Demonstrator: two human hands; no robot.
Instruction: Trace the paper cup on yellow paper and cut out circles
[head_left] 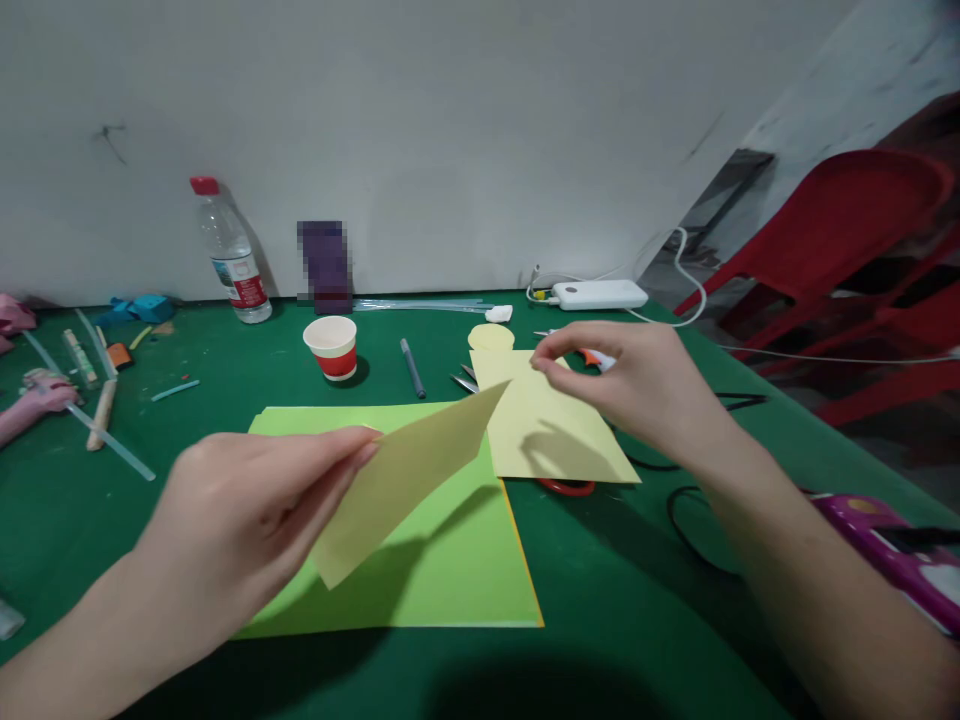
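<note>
My left hand (247,530) pinches a pale yellow sheet of paper (416,465) by its left part, between thumb and fingers. The sheet is tilted, raised above a stack of bright green paper (450,580) with an orange edge showing beneath. My right hand (622,375) hovers over a second pale yellow sheet (555,430), casting a shadow on it. Its thumb and index finger come together in a pinch; I cannot make out anything between them. A round yellow paper disc (491,338) lies just behind that sheet. Red scissor handles (568,488) show partly from under it.
A paper cup (331,347), a grey pen (412,368) and a water bottle (232,255) stand or lie toward the wall. A white power bank (600,294) with cables is at back right. Another person's hand (41,395) is at far left, near glue sticks. Red chairs (847,220) stand right.
</note>
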